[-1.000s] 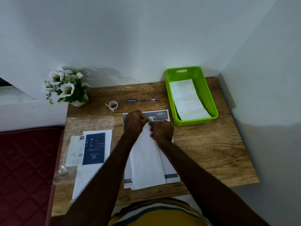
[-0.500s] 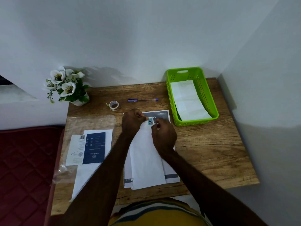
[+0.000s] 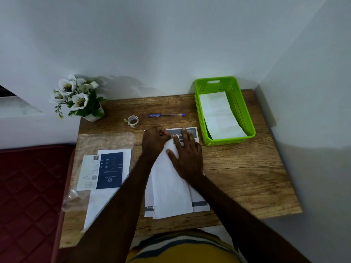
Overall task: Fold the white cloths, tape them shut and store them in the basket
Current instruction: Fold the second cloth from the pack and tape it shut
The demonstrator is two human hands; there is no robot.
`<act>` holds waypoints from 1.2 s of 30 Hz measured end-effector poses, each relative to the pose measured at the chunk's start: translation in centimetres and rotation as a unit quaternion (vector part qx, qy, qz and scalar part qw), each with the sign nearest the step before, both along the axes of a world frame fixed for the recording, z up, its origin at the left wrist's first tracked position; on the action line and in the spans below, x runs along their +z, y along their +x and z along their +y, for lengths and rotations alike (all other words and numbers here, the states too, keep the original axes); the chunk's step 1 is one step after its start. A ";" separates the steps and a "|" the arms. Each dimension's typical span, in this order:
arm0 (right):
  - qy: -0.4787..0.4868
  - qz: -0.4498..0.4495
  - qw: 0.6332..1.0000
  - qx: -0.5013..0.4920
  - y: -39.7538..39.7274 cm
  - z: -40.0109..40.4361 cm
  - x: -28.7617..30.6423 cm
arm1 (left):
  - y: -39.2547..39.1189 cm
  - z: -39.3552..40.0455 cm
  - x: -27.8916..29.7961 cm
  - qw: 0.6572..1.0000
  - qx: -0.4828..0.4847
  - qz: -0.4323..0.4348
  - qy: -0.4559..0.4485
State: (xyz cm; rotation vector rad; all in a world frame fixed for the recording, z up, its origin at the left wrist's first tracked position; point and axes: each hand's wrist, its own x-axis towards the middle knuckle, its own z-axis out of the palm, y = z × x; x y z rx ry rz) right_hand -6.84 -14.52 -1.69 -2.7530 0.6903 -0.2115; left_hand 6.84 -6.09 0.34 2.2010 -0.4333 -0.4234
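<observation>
A long folded white cloth [image 3: 171, 194] lies on a printed sheet [image 3: 199, 203] in the middle of the wooden table [image 3: 247, 177]. My right hand [image 3: 187, 158] rests flat with spread fingers on the cloth's far end. My left hand [image 3: 154, 141] pinches at that same far end, fingers closed beside the right fingertips; what it pinches is too small to make out. A small tape roll [image 3: 133, 121] stands behind my hands. The green basket [image 3: 201, 114] at the back right holds folded white cloths [image 3: 220, 118].
A blue pen [image 3: 167, 115] lies behind the hands. A flower pot [image 3: 79, 99] stands at the back left corner. Printed packaging and a clear plastic bag [image 3: 102, 168] lie at the left. A red mattress [image 3: 28, 196] sits left of the table; walls close in behind and at right.
My right hand let go of the small piece held between both hands and opened flat onto the cloth's far end. My left hand stayed pinched at the same spot.
</observation>
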 end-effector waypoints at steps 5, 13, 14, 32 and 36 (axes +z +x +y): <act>0.024 -0.007 1.000 -0.002 -0.3 0.0 -0.5 | -0.1 -0.2 0.2 1.000 0.010 0.021 -0.004; -0.034 -0.008 0.999 0.007 -0.7 0.4 0.1 | -0.3 0.1 0.5 1.000 0.008 0.014 -0.017; -0.061 0.001 0.998 0.020 -1.0 0.5 -0.2 | -0.3 0.1 0.5 1.000 0.008 0.011 -0.017; -0.057 -0.021 0.998 0.024 -1.0 -1.4 0.7 | -0.2 -0.1 0.5 1.000 0.003 -0.006 0.004; -0.063 -0.019 0.998 0.024 -1.2 -0.7 0.0 | -0.3 -0.1 0.5 1.000 0.005 -0.002 0.000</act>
